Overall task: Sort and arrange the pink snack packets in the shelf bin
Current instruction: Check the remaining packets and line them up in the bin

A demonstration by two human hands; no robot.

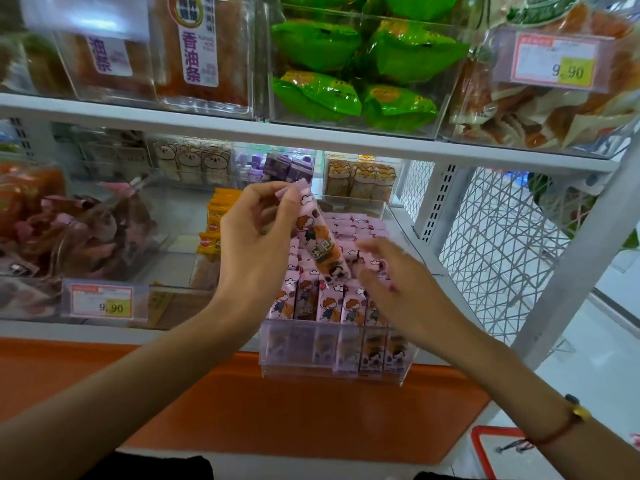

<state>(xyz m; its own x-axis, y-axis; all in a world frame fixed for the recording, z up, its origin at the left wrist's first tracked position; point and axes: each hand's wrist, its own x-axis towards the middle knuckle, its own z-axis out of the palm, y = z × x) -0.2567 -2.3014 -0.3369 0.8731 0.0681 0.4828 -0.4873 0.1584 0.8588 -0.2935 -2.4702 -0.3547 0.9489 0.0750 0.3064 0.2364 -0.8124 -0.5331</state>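
- One pink snack packet [320,237] sits pinched at its crimped top edge between the thumb and fingers of my left hand [256,237], raised above the clear shelf bin [332,355] and slanting down to the right.
- The packet is long and narrow, pale pink with small white clouds, a cartoon child with orange-brown hair and a brown-and-orange band across its middle.
- My right hand [391,275] hovers blurred over the bin's right side, fingers spread and gripping nothing; I cannot tell whether they touch the packets below.
- A row of matching pink packets [325,303] stands upright at the bin's front, printed faces towards me; more lie flat and stacked behind them.
- The bin stands on the white shelf [104,330], its front wall jutting over the orange ledge [242,403].
- Beside it on the left, orange packets [216,220] fill the neighbouring bin, and a price tag [104,301] reads 9.90.
- A red cord bracelet [561,427] circles my right wrist.
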